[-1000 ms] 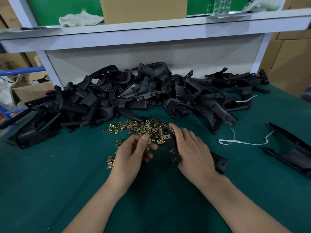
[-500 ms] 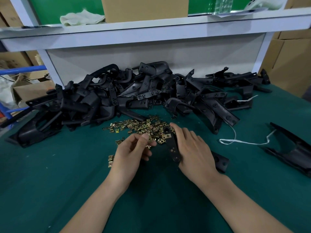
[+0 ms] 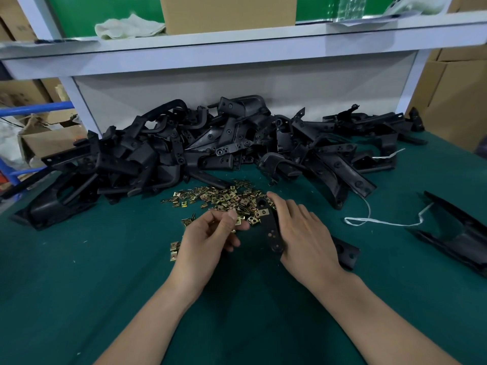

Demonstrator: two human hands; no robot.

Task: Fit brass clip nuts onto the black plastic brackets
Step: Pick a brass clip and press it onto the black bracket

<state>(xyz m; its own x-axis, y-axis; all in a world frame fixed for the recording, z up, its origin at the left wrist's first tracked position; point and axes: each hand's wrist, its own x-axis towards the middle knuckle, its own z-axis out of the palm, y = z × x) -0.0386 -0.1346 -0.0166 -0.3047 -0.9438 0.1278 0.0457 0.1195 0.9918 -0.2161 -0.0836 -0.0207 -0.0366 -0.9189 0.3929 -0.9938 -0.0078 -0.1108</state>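
Bracket is pressed flat on the green mat near centre, under the right hand; fingers are laid fairly straight over it, forefinger reaching its far end, where one brass nut is seen on the strip; left hand is positioned just beside, fingers curled, thumb pressed to fingertips; whether a nut is pinched cannot be told; loose clip nuts are scattered just beyond both hands; heap of black brackets is piled behind them; white string is lying at right.
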